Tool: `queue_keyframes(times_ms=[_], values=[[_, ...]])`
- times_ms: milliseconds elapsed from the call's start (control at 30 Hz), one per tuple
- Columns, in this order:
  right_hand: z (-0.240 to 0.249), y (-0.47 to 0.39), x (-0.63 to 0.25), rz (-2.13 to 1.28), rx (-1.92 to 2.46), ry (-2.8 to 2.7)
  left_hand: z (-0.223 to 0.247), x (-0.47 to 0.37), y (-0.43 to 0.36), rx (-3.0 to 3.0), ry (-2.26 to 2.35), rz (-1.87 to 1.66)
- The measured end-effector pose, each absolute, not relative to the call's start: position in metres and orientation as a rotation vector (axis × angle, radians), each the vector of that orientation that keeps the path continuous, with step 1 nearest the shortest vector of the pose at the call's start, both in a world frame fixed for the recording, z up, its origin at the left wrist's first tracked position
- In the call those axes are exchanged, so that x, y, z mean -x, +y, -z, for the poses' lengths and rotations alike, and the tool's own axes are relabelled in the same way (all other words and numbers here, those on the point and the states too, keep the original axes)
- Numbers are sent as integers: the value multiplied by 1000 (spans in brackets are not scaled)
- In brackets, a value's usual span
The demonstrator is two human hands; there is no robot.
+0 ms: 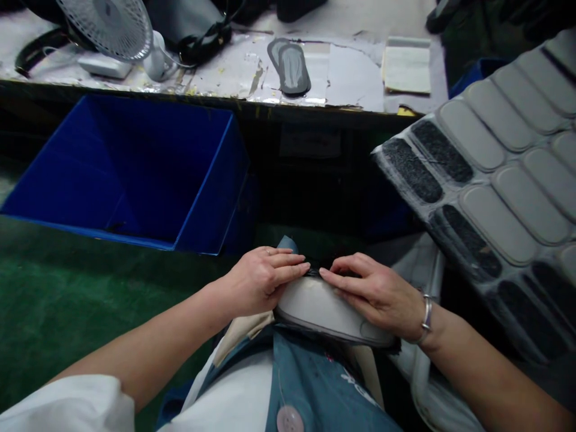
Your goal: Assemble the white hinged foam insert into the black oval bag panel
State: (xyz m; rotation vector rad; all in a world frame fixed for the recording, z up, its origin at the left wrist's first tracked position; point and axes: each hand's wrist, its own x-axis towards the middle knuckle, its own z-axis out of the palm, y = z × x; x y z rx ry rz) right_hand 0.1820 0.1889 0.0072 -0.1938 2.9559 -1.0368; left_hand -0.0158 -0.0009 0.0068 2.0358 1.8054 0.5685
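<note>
Fingers (294,274) of your left hand (258,277) and right hand (382,297) lie on pale piece (317,306), grasp unclear; uneven pressing may make it slip.

This is looking like a factory workshop: similar rounded pieces (499,225) are lying in rows on a board (450,180), a big blue bin (220,180) is standing by a scuffed desk (373,27) above green flooring (67,288), and a buttoned work apron (310,372) is showing.
</note>
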Motion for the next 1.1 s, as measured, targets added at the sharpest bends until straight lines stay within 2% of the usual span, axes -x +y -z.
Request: queue_keyframes(times_ms=[200,333,433,600,733,833,933,1033,1100], values=[[-21,162,-177,577,171,3115,-20,10,-3,-2049,1896,-322],[-27,158,-175,594,76,3083,-24,8,0,-1932,1875,-351],[-26,156,-176,644,4,3069,-19,8,1,-1636,1762,-646],[-22,144,-175,488,-151,3120,3,3,-11,-563,1448,-1376],[-21,145,-178,554,-147,3089,16,-11,-25,-265,1348,-1455],[-19,146,-178,568,-130,3062,19,-21,-31,-316,1392,-1403],[-18,146,-176,537,-181,3061,14,-25,-36,-534,1630,-1406],[-20,152,-184,648,-170,3042,3,-23,-44,-1115,1939,-1354],[-24,157,-201,783,-169,3064,-6,-20,-49,-1600,1991,-1209]])
